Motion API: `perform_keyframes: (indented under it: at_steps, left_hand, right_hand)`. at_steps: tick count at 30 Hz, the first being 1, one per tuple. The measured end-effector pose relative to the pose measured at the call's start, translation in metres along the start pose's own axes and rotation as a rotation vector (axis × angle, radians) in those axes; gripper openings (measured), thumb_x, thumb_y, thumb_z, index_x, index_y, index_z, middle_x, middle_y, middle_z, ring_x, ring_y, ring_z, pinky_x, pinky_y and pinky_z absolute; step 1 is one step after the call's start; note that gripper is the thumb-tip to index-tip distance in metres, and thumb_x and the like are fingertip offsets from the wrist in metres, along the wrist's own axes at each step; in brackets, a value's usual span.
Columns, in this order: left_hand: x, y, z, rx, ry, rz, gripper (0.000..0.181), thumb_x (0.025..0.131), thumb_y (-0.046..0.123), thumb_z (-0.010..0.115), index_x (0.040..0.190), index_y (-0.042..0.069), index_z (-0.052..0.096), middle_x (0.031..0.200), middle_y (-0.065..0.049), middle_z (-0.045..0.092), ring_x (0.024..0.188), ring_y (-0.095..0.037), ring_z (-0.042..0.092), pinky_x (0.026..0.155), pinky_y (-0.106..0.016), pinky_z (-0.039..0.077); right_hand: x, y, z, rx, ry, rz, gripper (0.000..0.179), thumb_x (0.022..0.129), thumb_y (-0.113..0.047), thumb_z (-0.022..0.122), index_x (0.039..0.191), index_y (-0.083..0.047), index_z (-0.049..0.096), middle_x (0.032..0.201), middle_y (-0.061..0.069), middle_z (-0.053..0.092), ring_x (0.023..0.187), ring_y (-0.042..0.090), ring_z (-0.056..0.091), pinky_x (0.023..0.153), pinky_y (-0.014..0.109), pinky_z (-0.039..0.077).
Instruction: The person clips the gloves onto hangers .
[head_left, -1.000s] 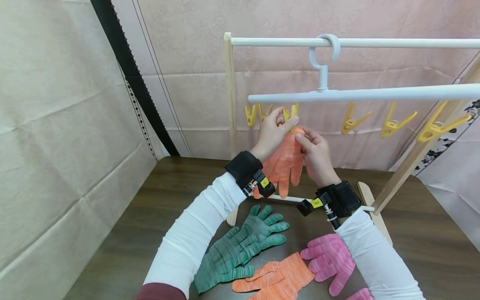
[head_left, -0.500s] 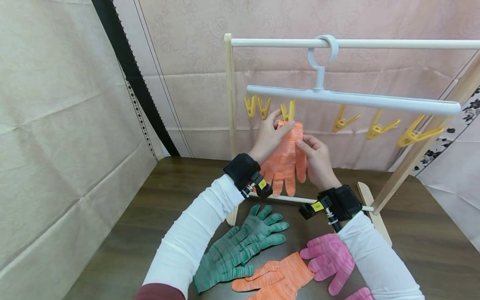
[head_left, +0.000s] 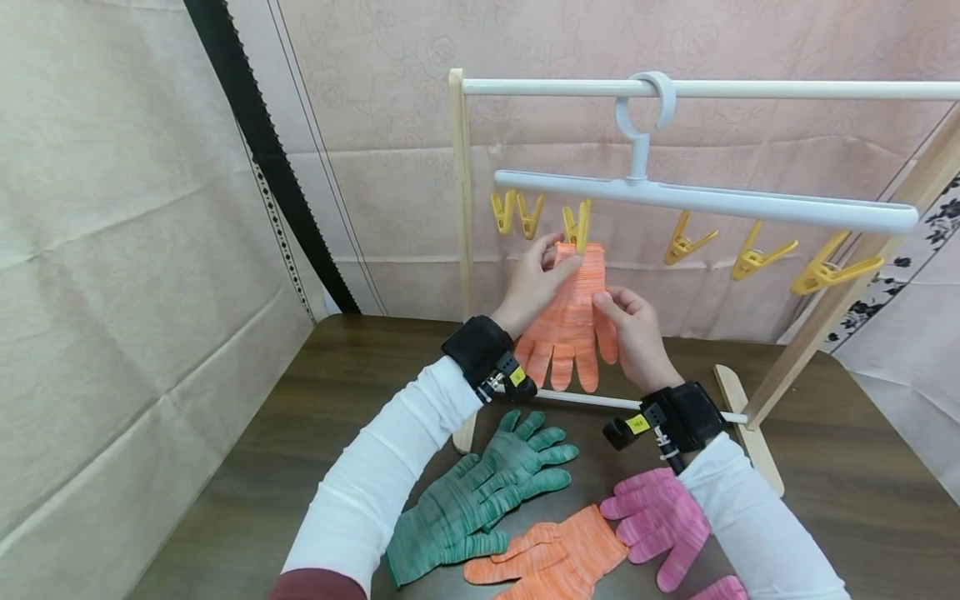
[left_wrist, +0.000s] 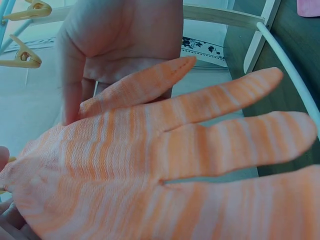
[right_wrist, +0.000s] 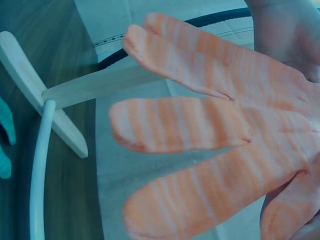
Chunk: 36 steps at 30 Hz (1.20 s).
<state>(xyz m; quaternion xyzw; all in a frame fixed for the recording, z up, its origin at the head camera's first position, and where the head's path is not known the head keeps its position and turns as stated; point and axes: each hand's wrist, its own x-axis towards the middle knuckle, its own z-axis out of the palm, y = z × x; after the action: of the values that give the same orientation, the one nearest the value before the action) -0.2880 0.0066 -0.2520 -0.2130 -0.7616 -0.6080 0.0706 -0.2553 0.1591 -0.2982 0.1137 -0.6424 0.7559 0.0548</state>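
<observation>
An orange knitted glove (head_left: 566,321) hangs fingers-down from a yellow clothespin (head_left: 576,225) under the light blue hanger (head_left: 705,197). The clothespin's tip overlaps the top of the cuff. My left hand (head_left: 531,287) pinches the cuff's left edge just below the clothespin, thumb in front. On the other side, my right hand (head_left: 636,337) holds the glove's right edge between thumb and fingers. The left wrist view shows the right hand (left_wrist: 122,40) behind the striped glove (left_wrist: 115,150), its thumb at the edge. Spread glove fingers (right_wrist: 180,122) fill much of the right wrist view.
Beneath lie a green glove (head_left: 480,492), another orange glove (head_left: 562,558) and a pink glove (head_left: 656,521) on the table (head_left: 255,467). More yellow clothespins (head_left: 757,252) dangle on both sides. The hanger hooks over the rack's white top bar (head_left: 555,87); wooden posts (head_left: 810,333) flank it.
My left hand has slid from the clothespin down to the cuff, and the clothespin now bites the cuff. The hanger has turned, its right end coming into view. My right hand moved slightly down.
</observation>
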Motion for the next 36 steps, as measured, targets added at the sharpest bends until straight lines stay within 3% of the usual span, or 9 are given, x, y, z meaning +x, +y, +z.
perform_keyframes:
  at_steps: [3, 5, 7, 12, 22, 32, 36]
  left_hand:
    - [0.0, -0.004, -0.001, -0.02, -0.023, -0.008, 0.052, 0.089, 0.025, 0.052, 0.133, 0.004, 0.035, 0.106, -0.008, 0.058, 0.097, -0.011, 0.051, 0.08, -0.019, 0.039]
    - [-0.001, -0.005, -0.001, -0.031, -0.036, -0.015, 0.052, 0.089, 0.024, 0.051, 0.134, 0.004, 0.033, 0.126, -0.011, 0.051, 0.112, -0.015, 0.048, 0.091, -0.025, 0.039]
    - [-0.003, -0.007, -0.002, -0.032, -0.049, -0.025, 0.053, 0.09, 0.024, 0.05, 0.135, 0.005, 0.031, 0.13, -0.012, 0.046, 0.118, -0.018, 0.045, 0.095, -0.029, 0.038]
    - [-0.008, -0.011, -0.003, -0.015, -0.045, -0.034, 0.053, 0.09, 0.02, 0.05, 0.136, 0.005, 0.029, 0.128, -0.013, 0.047, 0.116, -0.019, 0.046, 0.094, -0.029, 0.038]
    - [-0.011, -0.027, -0.003, -0.008, -0.052, -0.025, 0.048, 0.089, 0.021, 0.052, 0.132, 0.006, 0.036, 0.119, -0.013, 0.055, 0.106, -0.02, 0.053, 0.086, -0.026, 0.043]
    - [-0.018, -0.035, -0.003, 0.0, -0.067, -0.045, 0.048, 0.09, 0.024, 0.051, 0.133, 0.01, 0.036, 0.125, -0.012, 0.052, 0.116, -0.019, 0.048, 0.095, -0.032, 0.039]
    - [-0.02, -0.037, -0.004, 0.02, -0.051, -0.039, 0.047, 0.09, 0.024, 0.05, 0.133, 0.011, 0.036, 0.127, -0.011, 0.049, 0.118, -0.018, 0.045, 0.097, -0.032, 0.036]
  right_hand:
    - [-0.002, 0.004, -0.002, -0.015, 0.0, -0.001, 0.014, 0.088, -0.022, 0.053, 0.097, -0.012, 0.057, 0.082, -0.007, 0.061, 0.073, 0.004, 0.056, 0.063, 0.016, 0.045]
    - [-0.004, 0.006, -0.004, -0.024, -0.004, 0.005, 0.014, 0.088, -0.022, 0.053, 0.097, -0.012, 0.057, 0.08, -0.007, 0.061, 0.07, 0.004, 0.054, 0.061, 0.017, 0.044]
    - [-0.005, 0.008, -0.006, -0.04, -0.011, 0.015, 0.015, 0.089, -0.023, 0.052, 0.098, -0.013, 0.057, 0.08, -0.008, 0.06, 0.07, 0.004, 0.053, 0.061, 0.017, 0.043]
    - [-0.008, 0.014, -0.012, -0.073, -0.012, 0.056, 0.015, 0.089, -0.026, 0.052, 0.094, -0.013, 0.058, 0.075, -0.008, 0.057, 0.07, 0.007, 0.047, 0.063, 0.018, 0.039]
    - [-0.014, 0.028, -0.024, -0.119, -0.023, 0.113, 0.017, 0.089, -0.027, 0.052, 0.087, -0.01, 0.053, 0.076, -0.008, 0.058, 0.07, 0.004, 0.056, 0.067, 0.02, 0.047]
    - [-0.018, 0.038, -0.038, -0.197, -0.056, 0.126, 0.021, 0.089, -0.031, 0.051, 0.096, -0.012, 0.056, 0.076, -0.01, 0.062, 0.068, 0.003, 0.059, 0.065, 0.02, 0.048]
    - [-0.021, 0.042, -0.044, -0.231, -0.069, 0.125, 0.028, 0.088, -0.032, 0.051, 0.098, -0.006, 0.055, 0.076, -0.01, 0.063, 0.069, 0.004, 0.06, 0.065, 0.019, 0.048]
